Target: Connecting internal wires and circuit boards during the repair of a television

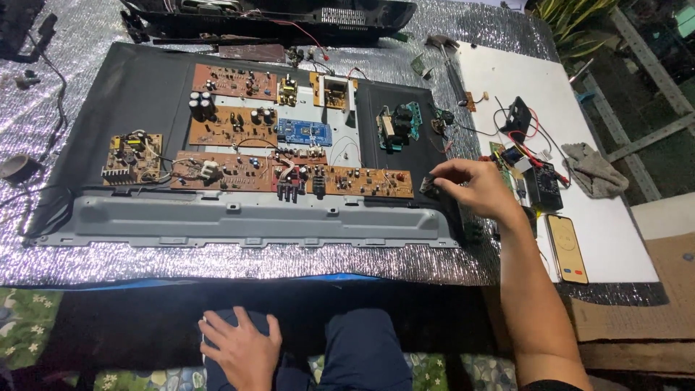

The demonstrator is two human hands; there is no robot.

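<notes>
My right hand (pixel 474 190) reaches out over the right end of a large black flat panel (pixel 123 94), with its fingers pinched on a small dark part (pixel 428 186) near the panel's lower right corner. My left hand (pixel 239 346) rests flat on my left knee, fingers spread, holding nothing. Several brown circuit boards (pixel 232 130) lie across the panel, along with a blue board (pixel 304 132) and a green board (pixel 398 127). A long brown board (pixel 362 181) ends just left of my right hand.
A grey metal bar (pixel 239 221) runs along the panel's near edge. Everything lies on silver foil sheeting (pixel 217 264). To the right on a white board (pixel 615 232) lie a black multimeter (pixel 541 185) with red leads, a phone (pixel 567 248) and a grey rag (pixel 594 170).
</notes>
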